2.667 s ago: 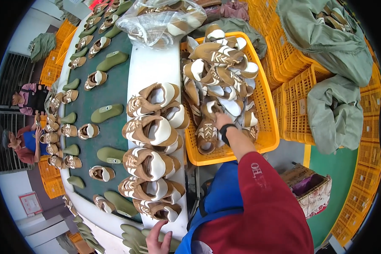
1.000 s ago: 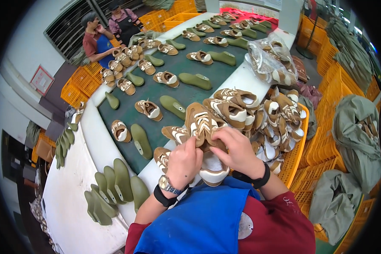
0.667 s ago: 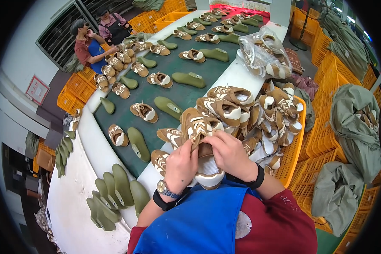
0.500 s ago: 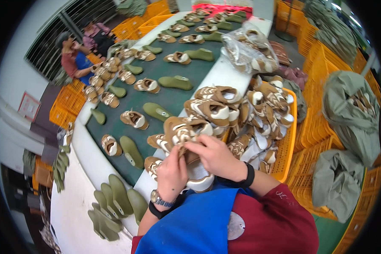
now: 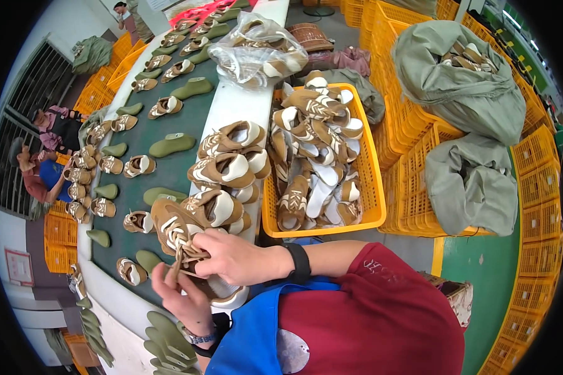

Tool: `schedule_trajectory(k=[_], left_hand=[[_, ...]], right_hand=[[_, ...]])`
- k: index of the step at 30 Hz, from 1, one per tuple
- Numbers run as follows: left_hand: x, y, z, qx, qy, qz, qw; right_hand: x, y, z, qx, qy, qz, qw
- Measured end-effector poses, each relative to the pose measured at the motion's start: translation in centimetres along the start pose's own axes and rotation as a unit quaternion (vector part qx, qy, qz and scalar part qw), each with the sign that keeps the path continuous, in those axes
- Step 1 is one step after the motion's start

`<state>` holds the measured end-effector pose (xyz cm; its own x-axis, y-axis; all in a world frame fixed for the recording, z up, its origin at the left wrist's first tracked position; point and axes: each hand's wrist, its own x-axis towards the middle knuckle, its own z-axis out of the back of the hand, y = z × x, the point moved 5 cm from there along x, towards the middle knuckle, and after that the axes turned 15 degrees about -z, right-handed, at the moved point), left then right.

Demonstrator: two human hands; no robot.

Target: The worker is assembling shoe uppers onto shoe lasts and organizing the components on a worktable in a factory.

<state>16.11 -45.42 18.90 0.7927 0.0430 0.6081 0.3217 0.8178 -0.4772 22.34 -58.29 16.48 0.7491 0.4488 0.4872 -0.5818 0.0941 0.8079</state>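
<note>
Right against the blue apron [image 5: 250, 337], a brown-and-white lace-up sneaker [image 5: 167, 222] sits between both hands, its toe pointing away and its white heel toward the wearer. The right hand [image 5: 234, 256] has its fingers curled tight around the laces [image 5: 182, 250] at the shoe's throat; the left hand [image 5: 184, 297], a metal-strapped watch [image 5: 200, 339] at its wrist, pinches a lace between thumb and fingertips. Beside the left wrist, olive-green shoe lasts [image 5: 169, 334] cluster together. Just beyond the held shoe, matching sneakers [image 5: 216, 203] crowd along a white ledge [image 5: 241, 109]. To their right, an orange plastic basket [image 5: 374, 187] holds a jumbled heap of more. Across the ledge, a dark green belt [image 5: 122, 194] carries spaced-out sneakers and lasts. Farther along, a clear plastic bag [image 5: 228, 59] of shoes rests on the ledge. Past the belt's far edge are two co-workers, one in a blue apron [image 5: 55, 181].
</note>
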Motion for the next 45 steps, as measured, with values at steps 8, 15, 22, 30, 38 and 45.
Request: schedule_trajectory(k=[8, 15, 22, 30, 38, 45], left_hand=[[1.4, 0.2, -1.2, -0.017, 0.094, -0.077, 0.992], [2.5, -2.2, -2.1, 0.066, 0.148, -0.171, 0.972], [0.5, -1.6, -0.5, -0.001, 0.143, -0.162, 0.976], [2.4, -1.6, -0.2, 0.081, 0.029, -0.111, 0.990], [2.1, -2.1, 0.2, -0.012, -0.002, -0.125, 0.992], [2.3, -2.7, 0.1, -0.037, -0.005, -0.159, 0.987]], right_hand=[[-0.2, -0.3, 0.9, -0.043, -0.044, 0.025, 0.998], [-0.5, 0.0, 1.7, -0.046, -0.092, 0.024, 0.994], [0.5, -2.5, 2.5, 0.068, -0.094, -0.172, 0.978], [3.0, 1.3, 1.0, -0.031, -0.031, 0.062, 0.997], [2.5, 1.7, 1.9, -0.005, 0.007, -0.025, 1.000], [3.0, -0.1, 1.6, 0.015, -0.021, 0.001, 1.000]])
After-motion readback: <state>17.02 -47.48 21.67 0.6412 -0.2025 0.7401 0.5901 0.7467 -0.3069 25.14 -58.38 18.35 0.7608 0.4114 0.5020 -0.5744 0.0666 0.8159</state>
